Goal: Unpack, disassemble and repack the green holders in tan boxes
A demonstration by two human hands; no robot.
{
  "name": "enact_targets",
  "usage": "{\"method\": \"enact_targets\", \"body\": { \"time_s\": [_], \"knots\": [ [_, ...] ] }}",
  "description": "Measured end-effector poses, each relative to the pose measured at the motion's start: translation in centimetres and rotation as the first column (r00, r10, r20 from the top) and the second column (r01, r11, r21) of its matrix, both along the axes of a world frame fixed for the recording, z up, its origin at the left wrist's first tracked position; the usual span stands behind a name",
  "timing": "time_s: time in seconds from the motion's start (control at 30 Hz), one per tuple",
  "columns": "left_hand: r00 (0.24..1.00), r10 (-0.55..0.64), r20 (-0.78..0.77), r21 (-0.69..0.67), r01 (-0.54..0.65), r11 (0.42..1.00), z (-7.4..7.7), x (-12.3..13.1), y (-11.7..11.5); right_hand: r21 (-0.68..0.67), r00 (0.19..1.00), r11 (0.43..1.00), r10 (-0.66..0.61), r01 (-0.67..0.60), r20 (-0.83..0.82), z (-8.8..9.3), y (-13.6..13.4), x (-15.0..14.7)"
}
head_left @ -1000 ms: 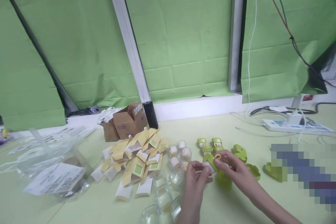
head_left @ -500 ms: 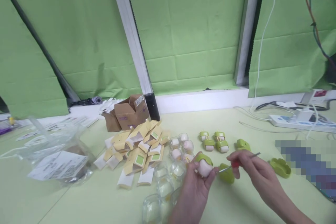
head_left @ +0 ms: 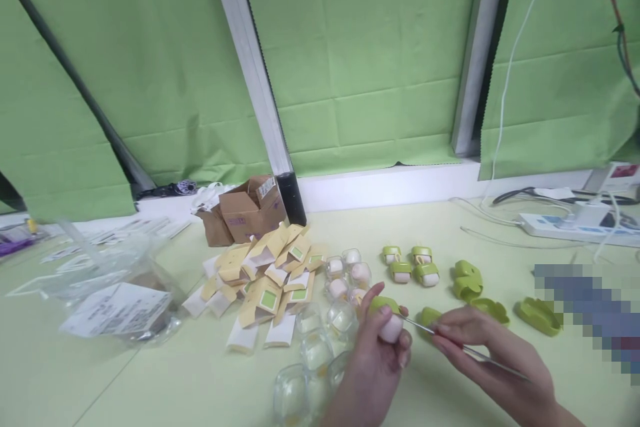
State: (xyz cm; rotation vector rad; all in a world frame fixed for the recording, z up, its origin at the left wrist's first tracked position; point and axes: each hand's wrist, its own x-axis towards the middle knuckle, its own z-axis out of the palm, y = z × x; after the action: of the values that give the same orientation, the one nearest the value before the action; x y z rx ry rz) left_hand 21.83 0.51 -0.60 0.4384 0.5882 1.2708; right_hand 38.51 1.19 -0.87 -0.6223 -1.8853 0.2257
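My left hand (head_left: 375,363) is closed around a small pinkish-white round piece (head_left: 391,328) with a green cap (head_left: 385,305) on its top. A thin metal tool (head_left: 493,359) is pinched in my right hand (head_left: 493,353), its tip at the edge of the green cap. Beyond my hands stand several green-and-pink pieces (head_left: 401,271). Green shells (head_left: 467,279) lie behind and beside my right hand, one of them partly hidden by it. Clear plastic cups (head_left: 316,352) sit left of my left hand, and some behind them hold pinkish pieces (head_left: 338,288).
Folded yellow cartons (head_left: 260,300) are heaped left of the cups, before an open cardboard box (head_left: 253,210). A plastic bag with a label (head_left: 117,310) lies at the left. A white power strip (head_left: 550,227) with cables is at the back right.
My right hand has shifted its hold on the tool, whose tip has moved up to the cap. The left hand's fingers have shifted around the piece. More green shells show beside the right hand.
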Motion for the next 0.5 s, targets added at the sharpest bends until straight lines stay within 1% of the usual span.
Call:
{"method": "enact_targets", "body": {
  "time_s": [0.07, 0.17, 0.23, 0.3, 0.4, 0.5],
  "knots": [
    [1.0, 0.001, -0.005, -0.003, -0.001, 1.0, -0.1, -0.1, 0.0, -0.017, 0.997, 0.999, 0.039, -0.038, 0.065, 0.1, 0.0, -0.2],
    [1.0, 0.005, -0.01, 0.004, -0.005, 1.0, -0.4, 0.0, 0.1, -0.087, 0.984, 0.992, 0.1, -0.087, 0.15, 0.4, 0.0, -0.6],
    [1.0, 0.002, -0.006, -0.003, -0.002, 1.0, -0.6, 0.1, 0.2, -0.1, 0.973, 0.992, 0.102, -0.083, 0.209, 0.2, 0.2, -0.9],
    [1.0, 0.008, 0.008, -0.023, -0.008, 1.0, -1.0, 0.3, 0.3, -0.059, 0.962, 0.997, 0.06, -0.045, 0.265, -0.4, 0.5, -0.9],
    [0.999, 0.003, 0.036, -0.04, -0.001, 0.999, -1.5, 0.6, 0.3, 0.055, 0.931, 0.998, -0.033, 0.014, 0.364, -1.4, 0.7, -0.2],
    [0.996, -0.062, 0.062, -0.055, 0.066, 0.996, -1.6, 0.8, 0.2, 0.174, 0.867, 0.985, -0.101, 0.017, 0.487, -1.6, 1.0, 0.7]
  ]
}}
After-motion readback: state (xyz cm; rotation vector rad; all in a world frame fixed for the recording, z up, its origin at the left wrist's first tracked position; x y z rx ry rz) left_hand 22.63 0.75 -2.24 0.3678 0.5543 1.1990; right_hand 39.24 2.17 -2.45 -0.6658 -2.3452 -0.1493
